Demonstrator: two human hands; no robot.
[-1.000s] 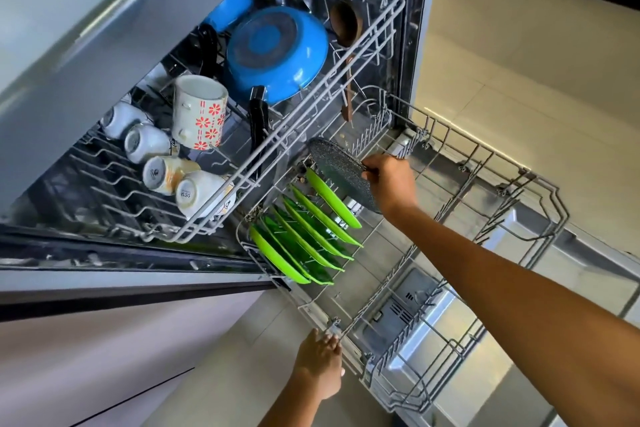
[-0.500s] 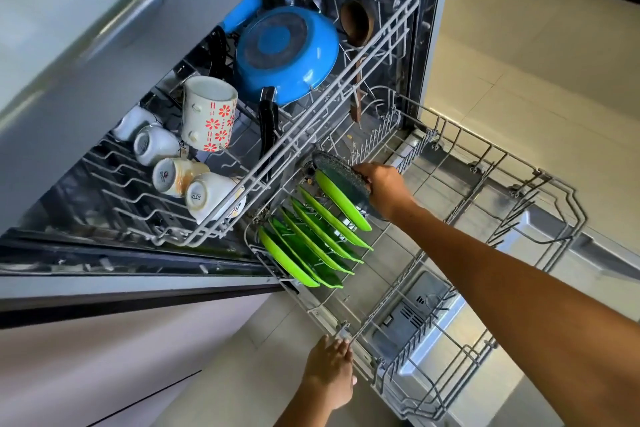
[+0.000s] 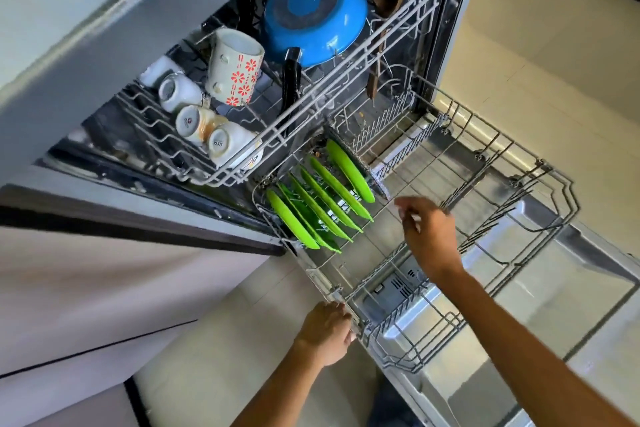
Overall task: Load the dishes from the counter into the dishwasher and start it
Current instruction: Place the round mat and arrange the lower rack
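1. Right hand point(image 3: 427, 236), mid-frame, now off the speckled grey plate point(image 3: 362, 168), fingers loose and holding nothing; plate left standing behind the green plates point(image 3: 322, 198) in the lower rack point(image 3: 485, 218).
2. One more dish loaded.
3. Left hand point(image 3: 325, 331), bottom centre, gripping the rack's front edge.
4. Grey plate: dark, on edge, partly hidden.

Right hand point(image 3: 427, 236): off the grey plate point(image 3: 363, 168), now empty, fingers loose, lower and right of before, mid-frame. Grey plate: now standing alone in lower rack point(image 3: 498, 218), behind green plates point(image 3: 322, 204).
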